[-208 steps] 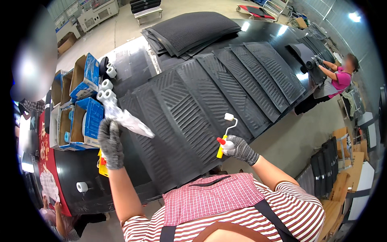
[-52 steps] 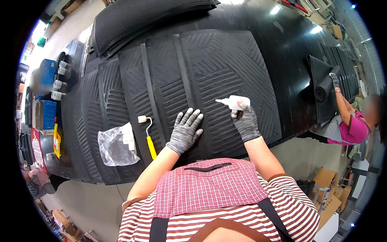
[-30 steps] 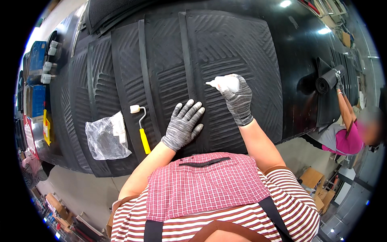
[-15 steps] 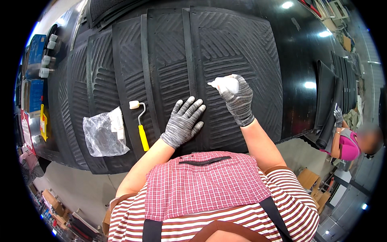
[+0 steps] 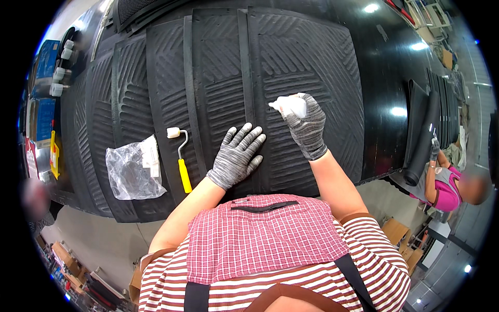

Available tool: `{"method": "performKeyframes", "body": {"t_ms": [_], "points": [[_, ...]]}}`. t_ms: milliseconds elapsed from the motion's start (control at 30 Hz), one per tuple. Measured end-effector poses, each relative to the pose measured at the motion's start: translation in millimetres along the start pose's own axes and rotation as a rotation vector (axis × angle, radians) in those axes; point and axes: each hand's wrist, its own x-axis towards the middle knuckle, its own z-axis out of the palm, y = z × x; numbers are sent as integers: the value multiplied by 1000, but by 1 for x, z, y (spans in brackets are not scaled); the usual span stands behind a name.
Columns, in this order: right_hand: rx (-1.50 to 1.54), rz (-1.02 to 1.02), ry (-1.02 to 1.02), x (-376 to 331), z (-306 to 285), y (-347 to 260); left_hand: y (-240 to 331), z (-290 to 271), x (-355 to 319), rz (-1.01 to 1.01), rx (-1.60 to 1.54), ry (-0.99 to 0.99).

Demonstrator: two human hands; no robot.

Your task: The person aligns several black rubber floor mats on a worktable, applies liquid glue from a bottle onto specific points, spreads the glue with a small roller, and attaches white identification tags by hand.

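Note:
My right hand (image 5: 310, 127), in a grey glove, is wrapped round a white squeeze bottle (image 5: 292, 106). Its narrow nozzle points left, close to the overlapped edge of the right-hand black ribbed rubber mat (image 5: 306, 57). My left hand (image 5: 236, 156), gloved the same way, lies flat on the neighbouring mat (image 5: 218, 57) with fingers spread, beside that edge. Left of it rests a small roller (image 5: 183, 164) with a white head, a bent metal rod and a yellow handle. A crumpled clear plastic bag (image 5: 130, 174) lies farther left on the mats.
Several mats overlap across the black table (image 5: 387, 104). Blue boxes (image 5: 46, 112), white rolls (image 5: 58, 75) and a yellow-handled tool (image 5: 54, 155) sit at the left end. Rolled black sheets (image 5: 423, 135) lie on the right, where another person (image 5: 447, 184) handles them. A second person (image 5: 39, 205) stands far left.
The bottle has tilted slightly in my right hand, its nozzle staying near the mat's edge. My left hand keeps its place. The person at right has shifted, with the rolled sheet.

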Motion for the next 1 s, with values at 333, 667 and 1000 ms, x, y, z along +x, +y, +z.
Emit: {"method": "performKeyframes", "body": {"t_ms": [333, 667, 1000], "points": [[107, 29, 8, 9, 2, -9, 0, 1, 0, -4, -1, 7], [-149, -187, -90, -12, -10, -6, -1, 2, 0, -1, -3, 22], [-166, -238, -101, -5, -12, -11, -1, 3, -1, 1, 8, 21]]}}
